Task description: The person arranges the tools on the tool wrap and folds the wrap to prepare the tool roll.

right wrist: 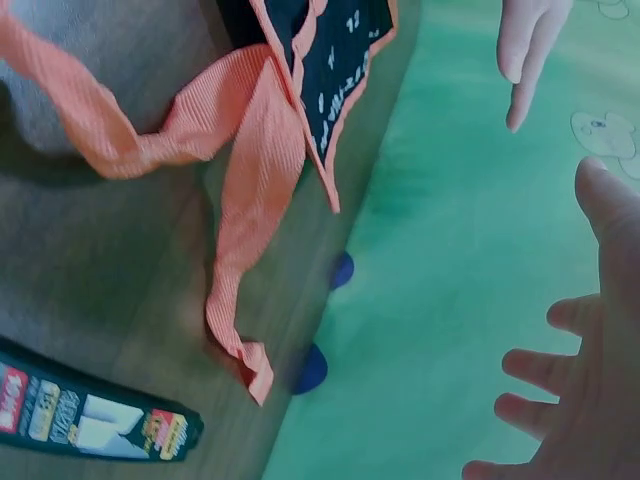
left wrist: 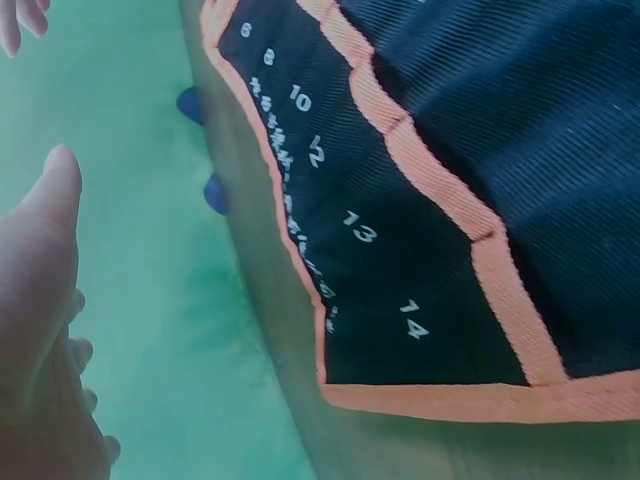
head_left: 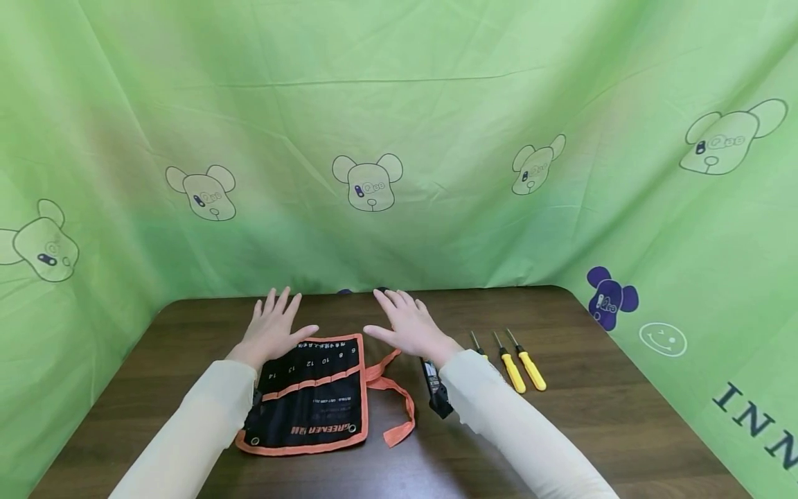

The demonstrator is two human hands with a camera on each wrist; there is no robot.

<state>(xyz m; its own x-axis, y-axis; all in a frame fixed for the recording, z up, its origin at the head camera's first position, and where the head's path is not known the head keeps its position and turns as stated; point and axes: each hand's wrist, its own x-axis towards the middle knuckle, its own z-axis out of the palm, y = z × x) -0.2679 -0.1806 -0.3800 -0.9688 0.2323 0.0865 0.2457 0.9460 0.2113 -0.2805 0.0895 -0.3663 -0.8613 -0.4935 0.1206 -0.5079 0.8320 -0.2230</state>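
Observation:
A black tool roll with orange trim (head_left: 312,409) lies flat on the table, its pockets numbered from 6 to 14. My left hand (head_left: 272,335), fingers spread, is raised over the roll's far left part and holds nothing. To the right, my right hand (head_left: 408,329) is held up with its fingers spread and nothing in them. An orange tie strap (head_left: 402,402) trails from the roll's right side. Below my right wrist lies a black item with a printed label (right wrist: 100,415), partly covered by the sleeve in the head view.
Several yellow-handled screwdrivers (head_left: 512,374) lie side by side on the right, one partly behind the sleeve. The brown wooden table (head_left: 598,416) meets a green curtain (head_left: 436,242) printed with bear heads along its back edge.

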